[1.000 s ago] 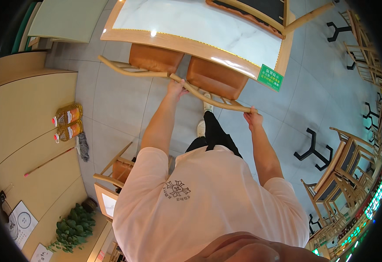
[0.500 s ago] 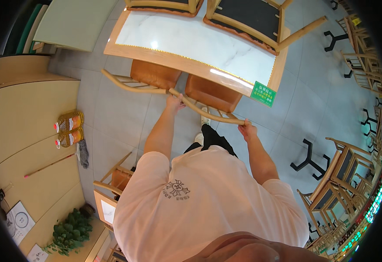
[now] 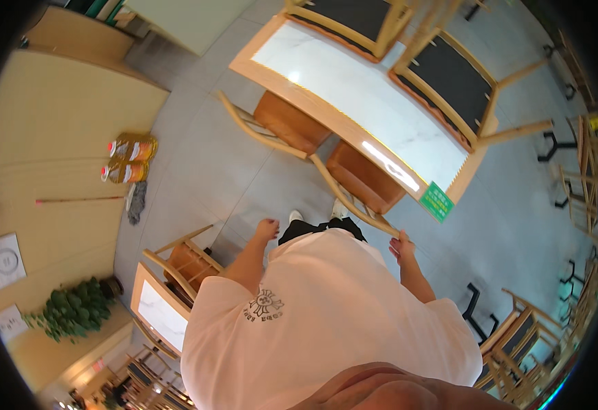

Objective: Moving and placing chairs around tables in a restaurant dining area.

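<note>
My left hand point(image 3: 268, 230) hangs in the air left of my feet, empty, its fingers loosely bent and apart from any chair. Near the right end of a curved wooden backrest, my right hand point(image 3: 402, 247) has its fingers apart and appears to touch the rail's tip. That backrest belongs to a chair with a brown seat point(image 3: 362, 176), partly under the table. A second brown-seated chair point(image 3: 290, 121) stands beside it on the left, its backrest end close to the first one's. The table point(image 3: 353, 78) has a white marbled top and a wooden rim.
Upturned chairs point(image 3: 449, 82) rest on the tabletop, and a green sign point(image 3: 437, 201) is at its right corner. Oil jugs point(image 3: 129, 158) and a plant point(image 3: 73, 309) are along the left wall. Another chair point(image 3: 191, 263) stands behind my left arm. A black table base point(image 3: 474, 314) is at right.
My left hand has let go of the near chair's backrest and drawn back toward me. My right hand's grip has loosened at the rail's end. The view has turned and shifted.
</note>
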Motion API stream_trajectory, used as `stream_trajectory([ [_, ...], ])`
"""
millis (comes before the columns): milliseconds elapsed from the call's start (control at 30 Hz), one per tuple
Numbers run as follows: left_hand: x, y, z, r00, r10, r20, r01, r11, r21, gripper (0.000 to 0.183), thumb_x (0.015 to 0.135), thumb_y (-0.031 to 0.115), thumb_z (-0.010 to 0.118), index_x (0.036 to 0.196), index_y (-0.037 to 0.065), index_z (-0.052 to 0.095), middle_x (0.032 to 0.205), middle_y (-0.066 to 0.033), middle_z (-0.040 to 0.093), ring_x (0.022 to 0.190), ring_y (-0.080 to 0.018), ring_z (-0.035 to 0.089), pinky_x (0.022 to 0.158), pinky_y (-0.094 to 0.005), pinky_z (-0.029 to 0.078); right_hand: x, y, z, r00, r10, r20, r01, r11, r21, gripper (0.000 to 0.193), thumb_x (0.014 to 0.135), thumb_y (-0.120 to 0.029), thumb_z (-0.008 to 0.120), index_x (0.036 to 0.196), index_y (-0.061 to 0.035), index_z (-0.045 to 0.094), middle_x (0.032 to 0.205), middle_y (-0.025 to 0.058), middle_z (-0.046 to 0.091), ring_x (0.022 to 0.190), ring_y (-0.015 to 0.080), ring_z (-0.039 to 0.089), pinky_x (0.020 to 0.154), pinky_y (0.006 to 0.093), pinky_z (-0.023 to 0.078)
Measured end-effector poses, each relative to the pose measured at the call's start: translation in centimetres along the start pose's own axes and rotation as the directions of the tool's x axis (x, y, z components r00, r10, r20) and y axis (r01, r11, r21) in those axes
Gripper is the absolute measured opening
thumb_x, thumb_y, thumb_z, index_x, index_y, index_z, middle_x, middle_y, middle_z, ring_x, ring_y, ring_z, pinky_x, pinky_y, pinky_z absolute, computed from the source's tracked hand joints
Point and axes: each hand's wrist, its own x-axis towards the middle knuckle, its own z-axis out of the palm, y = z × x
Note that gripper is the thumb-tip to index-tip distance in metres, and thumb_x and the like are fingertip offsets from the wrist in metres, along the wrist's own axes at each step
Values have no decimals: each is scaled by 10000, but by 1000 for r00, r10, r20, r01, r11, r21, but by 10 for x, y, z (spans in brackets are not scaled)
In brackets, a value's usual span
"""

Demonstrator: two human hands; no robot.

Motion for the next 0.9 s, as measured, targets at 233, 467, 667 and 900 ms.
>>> stream_trajectory([
  [233,-35,-108,-64,935,-315,-165,242,902,-357,226,787,209,519,920,29,551,713,-70,577,601,-180,575,528,-338,488,48,-25,-10,978,-93,-184,-81,646,-759,475,769,-418,575,963,10,513,881,174,591,748,278,599,653,417,500],
  [467,-2,-91,-99,963,-265,-43,229,895,-384,295,801,221,517,1024,29,521,823,-77,591,691,-184,587,576,-340,497,-11,-62,101,644,-729,-233,103,384,-917,509,772,-340,541,1085,60,493,989,248,566,892,374,565,764,438,461],
  [667,37,-39,-179,989,-65,-131,-13,856,-516,335,818,244,504,1072,26,496,929,-93,585,784,-200,584,640,-341,504,-74,-53,223,507,-862,4,378,218,-900,465,772,-258,542,1107,53,458,1078,245,506,983,386,505,836,434,419],
  [900,51,-55,-274,977,-81,-197,-39,841,-540,349,815,265,513,1083,43,484,990,-116,566,837,-237,583,671,-379,507,-130,-50,328,240,-925,295,704,-44,-709,389,772,-93,514,1127,39,425,1150,247,440,1090,381,418,932,411,345],
])
